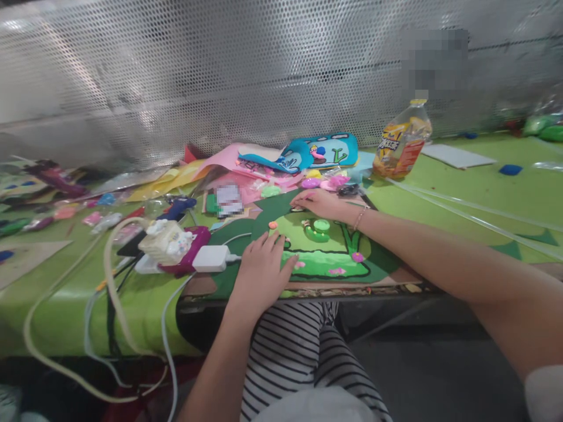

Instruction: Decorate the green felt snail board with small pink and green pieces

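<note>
A green clay picture (pixel 334 243) with a black outline lies on a dark green sheet (pixel 385 264) before me. It bears a round light-green figure (pixel 322 227), a pink flower (pixel 357 257) and an orange ball (pixel 272 225). My left hand (pixel 264 266) rests flat on the picture's left edge, fingers apart. My right hand (pixel 319 203) reaches over its far edge, fingertips bent together and pointing down near the dark green sheet. Whatever those fingertips may hold is too small to make out. Just beyond them lie packets of pink clay (pixel 334 182).
To the left stand a loaded power strip (pixel 169 249), a white charger (pixel 211 258) and looping cables (pixel 109 275). A blue clay picture (pixel 325 151) lies at the back. A bottle (pixel 402 140) stands back right, near a white board (pixel 457 155) and clear strips (pixel 475 214).
</note>
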`<state>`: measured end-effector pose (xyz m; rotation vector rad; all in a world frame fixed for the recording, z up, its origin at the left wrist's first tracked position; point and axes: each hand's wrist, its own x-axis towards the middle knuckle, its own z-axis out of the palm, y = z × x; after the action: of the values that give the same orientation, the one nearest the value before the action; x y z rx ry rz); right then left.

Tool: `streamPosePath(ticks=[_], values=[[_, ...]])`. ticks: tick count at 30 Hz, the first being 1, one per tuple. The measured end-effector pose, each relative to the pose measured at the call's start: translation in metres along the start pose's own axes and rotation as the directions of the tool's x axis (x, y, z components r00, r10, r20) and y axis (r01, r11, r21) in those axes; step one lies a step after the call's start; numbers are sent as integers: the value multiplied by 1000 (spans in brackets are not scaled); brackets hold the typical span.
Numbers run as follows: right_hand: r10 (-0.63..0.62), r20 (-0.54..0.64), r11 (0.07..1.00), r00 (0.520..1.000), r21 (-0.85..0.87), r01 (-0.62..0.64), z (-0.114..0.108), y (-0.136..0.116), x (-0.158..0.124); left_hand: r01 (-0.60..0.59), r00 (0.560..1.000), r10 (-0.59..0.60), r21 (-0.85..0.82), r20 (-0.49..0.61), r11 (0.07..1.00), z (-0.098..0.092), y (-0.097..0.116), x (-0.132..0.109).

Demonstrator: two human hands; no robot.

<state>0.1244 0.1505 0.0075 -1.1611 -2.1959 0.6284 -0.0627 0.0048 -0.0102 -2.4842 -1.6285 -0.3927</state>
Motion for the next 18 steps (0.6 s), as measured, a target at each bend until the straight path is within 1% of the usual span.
streamPosePath(ticks=[3,6,9,12,15,18], values=[[21,15,998,1000,65,-22,1,3,1,-6,1000,6,-1,2,1000,0,0,0],[16,27,991,999,131,-20,4,6,3,3,1000,-3,6,16,1000,1,0,0],[-27,17,993,999,118,25,6,7,2,8,1000,-9,9,22,1000,1,0,0],[-50,-23,995,998,88,52,7,6,1,7,1000,-7,8,22,1000,1,0,0],[-35,-46,993,998,114,40,5,6,1,6,1000,-6,10,20,1000,1,0,0],[-62,-56,988,996,138,70,3,7,3,0,1000,0,14,21,1000,1,-1,0]])
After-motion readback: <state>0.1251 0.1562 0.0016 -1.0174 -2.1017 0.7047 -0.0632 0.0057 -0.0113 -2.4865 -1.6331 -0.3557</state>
